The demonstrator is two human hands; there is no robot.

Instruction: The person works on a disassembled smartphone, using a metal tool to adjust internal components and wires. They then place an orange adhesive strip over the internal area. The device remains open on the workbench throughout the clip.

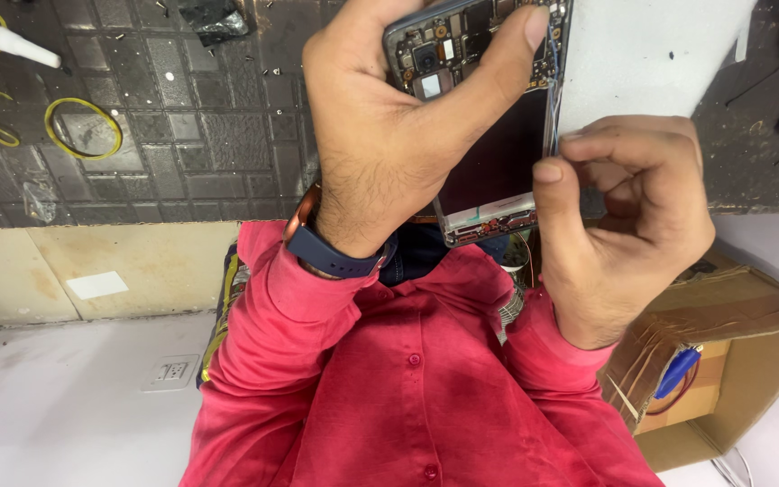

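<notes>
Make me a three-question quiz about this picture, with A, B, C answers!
1. Which wrist wears the watch?
A. left
B. right
C. neither

2. What colour is the shirt?
A. green
B. red
C. white

3. How is the phone?
A. shut in a case
B. lying flat on the mat
C. held up with its back off

Answers:
1 A: the dark blue strap sits just below the left hand.
2 B: both sleeves and the buttoned front are red.
3 C: the left hand grips it, its small parts and camera show, and the right hand pinches at its edge.
</notes>
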